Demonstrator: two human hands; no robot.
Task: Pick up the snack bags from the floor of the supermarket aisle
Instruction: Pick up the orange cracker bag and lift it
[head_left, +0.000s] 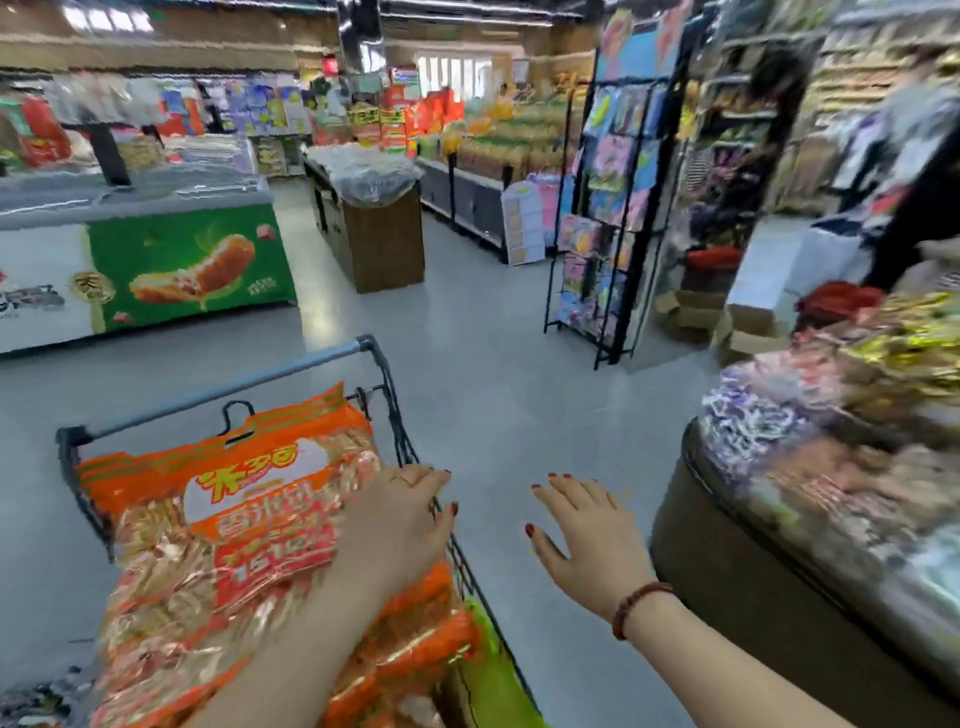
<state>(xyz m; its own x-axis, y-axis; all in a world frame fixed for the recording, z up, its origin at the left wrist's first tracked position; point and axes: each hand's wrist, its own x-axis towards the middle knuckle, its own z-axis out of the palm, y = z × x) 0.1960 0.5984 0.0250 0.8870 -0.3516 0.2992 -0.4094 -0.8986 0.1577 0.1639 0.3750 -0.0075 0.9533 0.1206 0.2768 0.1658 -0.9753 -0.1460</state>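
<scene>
In the head view, a wire shopping cart (236, 388) is seen at the lower left, standing on the grey floor (493, 364) of the supermarket. A large orange snack bag (223, 525) is laid on top of the load in the cart, and more orange bags (415, 639) are stacked beneath it. A green package (485, 670) is wedged between them and the cart's right wire side.

The left hand (395, 525) is laid palm down on the right part of the top bag. Its fingers are stretched out flat towards the cart's wire side, so its grip is wide and nothing is clasped. A thin ring (401, 479) is worn on one finger.

The right hand (587, 535) is held in the air over the floor, just to the right of the cart and apart from it. Its fingers are spread, its grip is wide, and nothing is held. A bead bracelet (636, 605) is worn at that wrist.

To the right, a rounded display bin (691, 545) heaped with wrapped sweets is seen, though much of it is blurred. Further off, a black wire rack (623, 291) hung with colourful packets is placed near cardboard boxes (685, 312). A chest freezer (192, 265) with a green picture panel is set at the left, and a wooden stand (384, 244) is placed behind the cart.
</scene>
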